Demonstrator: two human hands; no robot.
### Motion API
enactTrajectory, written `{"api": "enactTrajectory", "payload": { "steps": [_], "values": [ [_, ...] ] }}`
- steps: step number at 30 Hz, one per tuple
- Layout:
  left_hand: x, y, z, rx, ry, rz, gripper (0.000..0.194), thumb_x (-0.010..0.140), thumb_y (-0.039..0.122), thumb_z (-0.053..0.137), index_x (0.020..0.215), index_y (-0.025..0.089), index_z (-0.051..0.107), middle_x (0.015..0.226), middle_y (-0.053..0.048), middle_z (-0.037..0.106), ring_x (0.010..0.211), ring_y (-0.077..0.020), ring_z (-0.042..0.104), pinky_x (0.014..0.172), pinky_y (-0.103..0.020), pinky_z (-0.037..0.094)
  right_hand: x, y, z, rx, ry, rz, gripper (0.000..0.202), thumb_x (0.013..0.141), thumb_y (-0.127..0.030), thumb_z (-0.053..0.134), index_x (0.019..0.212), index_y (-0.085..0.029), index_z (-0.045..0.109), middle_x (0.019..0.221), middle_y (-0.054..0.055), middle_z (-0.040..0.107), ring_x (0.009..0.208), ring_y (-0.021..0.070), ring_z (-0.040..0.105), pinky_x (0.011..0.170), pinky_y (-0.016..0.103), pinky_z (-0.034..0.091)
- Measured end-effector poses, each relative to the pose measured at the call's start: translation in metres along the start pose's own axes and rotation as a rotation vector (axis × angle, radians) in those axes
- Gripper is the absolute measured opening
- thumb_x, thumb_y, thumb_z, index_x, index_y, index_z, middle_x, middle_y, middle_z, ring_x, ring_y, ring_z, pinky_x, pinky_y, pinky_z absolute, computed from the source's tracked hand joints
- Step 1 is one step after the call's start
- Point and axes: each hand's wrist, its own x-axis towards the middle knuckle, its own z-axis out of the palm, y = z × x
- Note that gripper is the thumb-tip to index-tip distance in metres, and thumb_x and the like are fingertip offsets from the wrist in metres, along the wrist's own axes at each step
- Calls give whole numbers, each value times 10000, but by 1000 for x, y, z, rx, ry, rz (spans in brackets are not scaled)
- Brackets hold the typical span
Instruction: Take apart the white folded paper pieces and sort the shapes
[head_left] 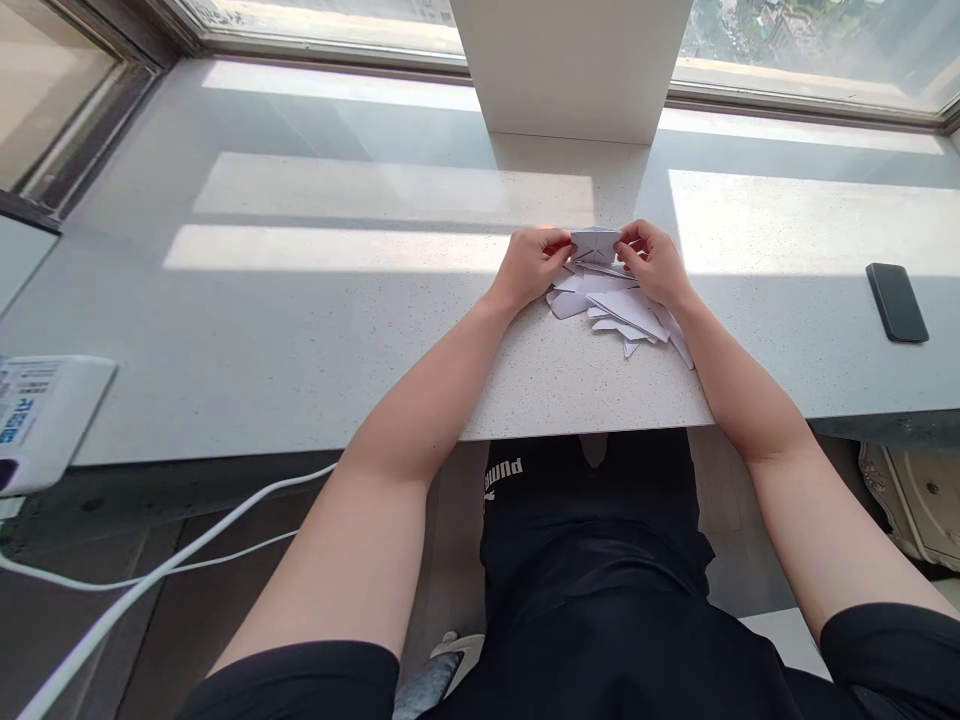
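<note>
Between my two hands stands a small folded piece of white paper (595, 246) with crease lines on its face. My left hand (531, 262) pinches its left edge, thumb against fingers. At the opposite edge, my right hand (651, 258) grips the paper the same way. Just below, on my side of it, lies a loose pile of white paper pieces (626, 312), folded or cut into pointed shapes and overlapping one another. The lower edge of the held paper is close to the pile; whether they touch I cannot tell.
The pile lies on a speckled white counter (300, 350) under windows. A black phone (897, 303) is at the right. A white box-like device (52, 415) sits at the left edge, with white cables (187, 545) running below the counter. A white pillar (574, 70) rises behind my hands.
</note>
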Motion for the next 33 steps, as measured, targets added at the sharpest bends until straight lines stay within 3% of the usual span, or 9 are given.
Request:
{"api": "enactTrajectory", "payload": {
  "steps": [11,17,22,27,30,33],
  "values": [
    [1,-6,6,-18,11,-48,132,1070,187,772,981,251,847,1005,-68,885,929,-253,799,899,-416,663,0,0,0,-33,-22,38,356,1163,-663,795,1219,-311,783,1270,129,851,1282,356,811,1075,560,777],
    [2,-2,7,-78,-14,-72,108,1080,214,798,1055,241,900,1075,-85,938,980,-257,858,940,-413,723,6,-5,-13,-14,-24,43,361,1120,-654,896,1233,-321,813,1118,99,811,1213,356,809,1121,608,768],
    [2,1,7,-117,52,-144,189,1096,240,863,1276,214,913,1241,-139,964,1131,-275,913,1056,-446,792,56,11,-40,37,64,80,348,1048,-583,1003,1109,-331,772,1003,51,766,1118,324,818,1081,584,774],
    [0,2,9,-119,59,-150,157,1119,197,862,1265,219,913,1225,-127,959,1127,-274,925,1074,-457,809,131,37,-68,69,204,238,395,1075,-225,1001,980,-317,628,876,-23,701,907,213,751,1050,481,718],
    [-1,5,11,-151,62,-164,138,1139,185,836,1252,216,911,1220,-124,958,1114,-259,920,1051,-425,803,157,32,-73,22,235,352,422,1174,-31,859,1012,-302,580,872,-42,697,874,145,679,1055,413,657],
    [-3,8,12,-166,57,-174,120,1152,182,822,1233,207,907,1217,-125,959,1103,-248,916,1038,-408,796,166,11,-70,-46,273,435,422,1202,74,744,1007,-270,595,899,-20,734,849,129,658,1056,405,645]
  ]
}}
